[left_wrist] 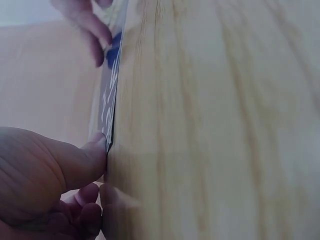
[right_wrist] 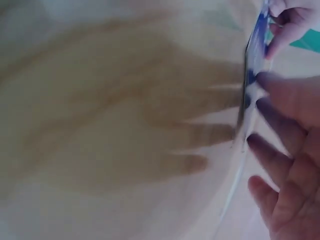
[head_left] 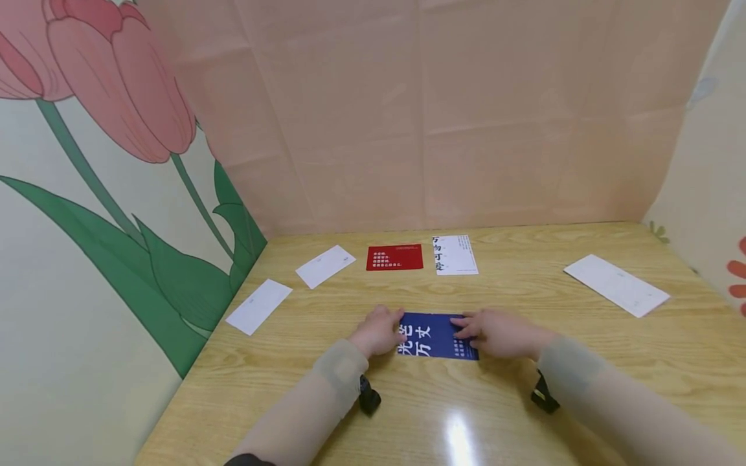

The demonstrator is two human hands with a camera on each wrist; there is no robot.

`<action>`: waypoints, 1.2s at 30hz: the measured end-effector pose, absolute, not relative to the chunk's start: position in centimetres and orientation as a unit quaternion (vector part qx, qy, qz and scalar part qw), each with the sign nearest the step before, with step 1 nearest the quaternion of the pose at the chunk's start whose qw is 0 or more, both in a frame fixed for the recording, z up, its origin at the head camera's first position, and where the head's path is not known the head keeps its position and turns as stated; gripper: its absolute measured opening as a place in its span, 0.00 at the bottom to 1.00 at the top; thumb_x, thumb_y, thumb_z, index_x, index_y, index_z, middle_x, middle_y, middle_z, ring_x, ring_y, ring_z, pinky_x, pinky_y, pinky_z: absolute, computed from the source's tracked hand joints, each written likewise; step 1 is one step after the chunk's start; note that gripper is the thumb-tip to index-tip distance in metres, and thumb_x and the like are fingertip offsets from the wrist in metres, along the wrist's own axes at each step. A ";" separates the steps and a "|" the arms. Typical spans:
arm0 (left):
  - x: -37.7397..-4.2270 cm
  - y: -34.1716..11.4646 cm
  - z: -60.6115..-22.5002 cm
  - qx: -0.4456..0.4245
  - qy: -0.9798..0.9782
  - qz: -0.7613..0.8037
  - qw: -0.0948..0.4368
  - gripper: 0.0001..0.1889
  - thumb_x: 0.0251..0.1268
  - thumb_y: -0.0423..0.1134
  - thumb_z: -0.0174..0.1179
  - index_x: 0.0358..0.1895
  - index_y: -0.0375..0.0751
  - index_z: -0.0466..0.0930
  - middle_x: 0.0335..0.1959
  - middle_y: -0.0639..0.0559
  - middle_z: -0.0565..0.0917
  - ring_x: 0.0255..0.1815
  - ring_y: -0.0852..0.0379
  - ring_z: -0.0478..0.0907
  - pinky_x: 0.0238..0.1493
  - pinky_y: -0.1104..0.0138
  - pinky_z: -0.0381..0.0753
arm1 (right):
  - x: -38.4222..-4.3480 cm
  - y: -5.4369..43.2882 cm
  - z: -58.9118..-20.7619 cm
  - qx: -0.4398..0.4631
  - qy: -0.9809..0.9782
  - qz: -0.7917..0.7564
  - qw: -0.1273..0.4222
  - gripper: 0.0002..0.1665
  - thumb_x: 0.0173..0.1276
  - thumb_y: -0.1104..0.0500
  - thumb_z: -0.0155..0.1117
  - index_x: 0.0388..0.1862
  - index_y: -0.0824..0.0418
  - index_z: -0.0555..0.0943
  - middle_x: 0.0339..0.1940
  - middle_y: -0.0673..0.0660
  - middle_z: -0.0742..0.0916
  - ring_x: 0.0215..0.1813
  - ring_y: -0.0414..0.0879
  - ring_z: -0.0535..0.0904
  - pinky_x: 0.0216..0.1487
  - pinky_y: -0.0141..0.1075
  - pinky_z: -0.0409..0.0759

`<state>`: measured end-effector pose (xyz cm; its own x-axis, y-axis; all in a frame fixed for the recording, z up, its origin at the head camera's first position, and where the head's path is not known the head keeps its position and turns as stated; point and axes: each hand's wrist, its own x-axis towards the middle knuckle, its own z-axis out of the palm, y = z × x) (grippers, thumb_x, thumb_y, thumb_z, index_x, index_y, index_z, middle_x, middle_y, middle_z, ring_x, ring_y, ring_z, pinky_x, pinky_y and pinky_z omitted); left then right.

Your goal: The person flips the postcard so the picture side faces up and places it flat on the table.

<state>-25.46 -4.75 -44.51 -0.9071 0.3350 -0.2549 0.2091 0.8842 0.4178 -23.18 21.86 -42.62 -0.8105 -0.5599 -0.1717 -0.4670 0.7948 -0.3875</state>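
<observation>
A blue card [head_left: 440,336] with large white characters lies on the wooden table, between both hands. At its left end is my left hand [head_left: 377,330], gripping the edge; the thumb [left_wrist: 92,155] meets the card's corner in the left wrist view, with the other fingers curled beside it. Over the right end, my right hand [head_left: 504,333] rests its fingertips on the card. Its fingers [right_wrist: 280,120] look loosely extended and spread in the right wrist view, close to the card's edge.
Farther back on the table [head_left: 280,388] lie a red card [head_left: 394,257] and a white card [head_left: 457,255] with black characters. Two white envelope-like papers [head_left: 325,266] [head_left: 259,307] lie at the left, and a longer white one [head_left: 616,285] at the right. A pink covering [head_left: 431,116] stands behind.
</observation>
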 end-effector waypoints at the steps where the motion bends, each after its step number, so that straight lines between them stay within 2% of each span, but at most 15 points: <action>1: -25.5 -4.8 -44.5 0.141 0.957 0.194 0.164 0.32 0.66 0.48 0.60 0.73 0.54 0.62 0.42 0.51 0.67 0.41 0.55 0.65 0.40 0.65 0.67 | -23.1 21.9 -42.7 -0.272 0.934 -0.173 0.154 0.20 0.69 0.62 0.60 0.57 0.46 0.82 0.68 0.47 0.74 0.73 0.60 0.60 0.69 0.61 0.53; 4: -25.5 -4.8 -44.5 0.138 0.955 0.202 0.169 0.32 0.66 0.48 0.60 0.73 0.56 0.62 0.40 0.52 0.66 0.40 0.55 0.64 0.37 0.66 0.66 | -23.0 22.1 -42.9 -0.262 0.925 -0.201 0.189 0.20 0.70 0.61 0.59 0.57 0.45 0.81 0.68 0.45 0.74 0.74 0.58 0.57 0.70 0.61 0.48; 8: -25.5 -4.9 -44.3 0.137 0.953 0.206 0.172 0.32 0.66 0.48 0.60 0.73 0.56 0.62 0.40 0.52 0.66 0.40 0.55 0.64 0.37 0.66 0.66 | -22.7 22.2 -42.8 -0.269 0.920 -0.201 0.201 0.20 0.70 0.62 0.58 0.59 0.47 0.81 0.69 0.46 0.73 0.75 0.58 0.56 0.70 0.61 0.47; 19: -25.6 -4.8 -44.3 0.129 0.955 0.214 0.160 0.29 0.72 0.50 0.51 0.74 0.51 0.60 0.51 0.49 0.70 0.47 0.55 0.66 0.52 0.61 0.70 | -21.9 22.8 -42.6 -0.306 0.924 -0.160 0.165 0.24 0.67 0.61 0.61 0.62 0.49 0.78 0.69 0.50 0.73 0.73 0.59 0.60 0.69 0.60 0.53; 24: -25.8 -5.2 -44.5 0.119 0.957 0.225 0.138 0.28 0.74 0.50 0.48 0.74 0.47 0.60 0.58 0.45 0.70 0.54 0.52 0.68 0.58 0.58 0.69 | -21.3 23.4 -42.5 -0.303 0.928 -0.147 0.160 0.25 0.67 0.61 0.61 0.63 0.48 0.78 0.69 0.50 0.73 0.72 0.59 0.61 0.68 0.61 0.55; 28: -26.4 -6.4 -44.7 0.102 0.962 0.223 0.121 0.28 0.74 0.51 0.47 0.73 0.46 0.61 0.59 0.42 0.69 0.58 0.49 0.68 0.58 0.56 0.69 | -20.7 24.1 -42.6 -0.297 0.931 -0.141 0.161 0.25 0.67 0.60 0.62 0.63 0.48 0.78 0.69 0.50 0.73 0.72 0.60 0.62 0.67 0.61 0.57; 32: -27.5 -8.0 -44.5 0.086 0.967 0.213 0.112 0.28 0.74 0.51 0.47 0.73 0.44 0.61 0.60 0.40 0.68 0.59 0.46 0.67 0.60 0.54 0.68 | -20.3 24.9 -42.7 -0.299 0.932 -0.132 0.154 0.25 0.66 0.60 0.63 0.63 0.48 0.78 0.69 0.52 0.74 0.71 0.61 0.63 0.66 0.61 0.59; 36: -28.9 -10.0 -44.3 0.055 0.972 0.207 0.093 0.29 0.74 0.51 0.47 0.72 0.42 0.62 0.65 0.38 0.65 0.66 0.43 0.62 0.65 0.51 0.62 | -19.9 25.8 -42.9 -0.308 0.933 -0.123 0.141 0.25 0.65 0.59 0.64 0.62 0.49 0.78 0.68 0.54 0.75 0.69 0.62 0.65 0.65 0.61 0.61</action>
